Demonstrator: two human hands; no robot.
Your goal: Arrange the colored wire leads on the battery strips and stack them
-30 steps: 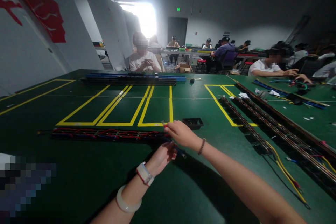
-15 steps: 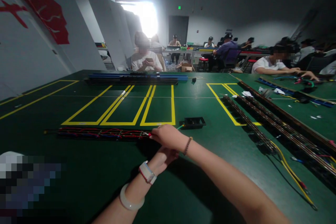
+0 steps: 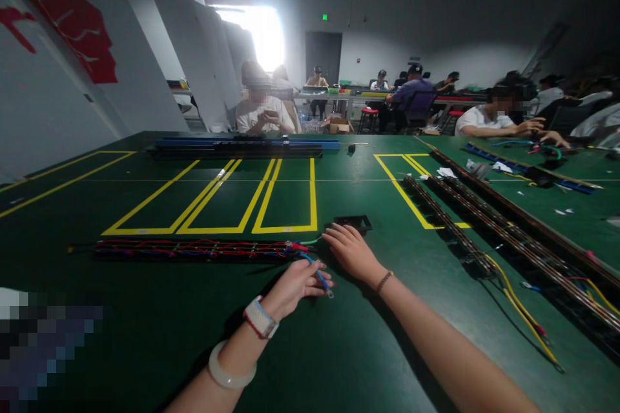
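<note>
Blue wires (image 3: 323, 279) with ring terminals run through the fingers of my left hand (image 3: 293, 285), which is closed on them at the right end of a long wiring bar (image 3: 194, 249). Red and blue wires are strung along this dark bar. My right hand (image 3: 352, 251) lies palm down just beyond, its fingers stretched toward a green wire (image 3: 312, 241). It partly covers a small black rectangular frame (image 3: 361, 222); whether the fingertips touch the wire or the frame is hidden.
Yellow tape outlines (image 3: 285, 230) mark the green table (image 3: 232, 335). Dark and blue bars (image 3: 242, 145) lie at the far edge. On the right, several long bars (image 3: 513, 239) trail yellow cables (image 3: 520, 316). A co-worker (image 3: 264, 113) sits across; another person's hands (image 3: 545, 132) work at far right.
My right hand has left the red wire ends and moved right to the black frame, its fingers extending. My left hand, formerly beneath it, now shows with the blue wires. The view shifted slightly.
</note>
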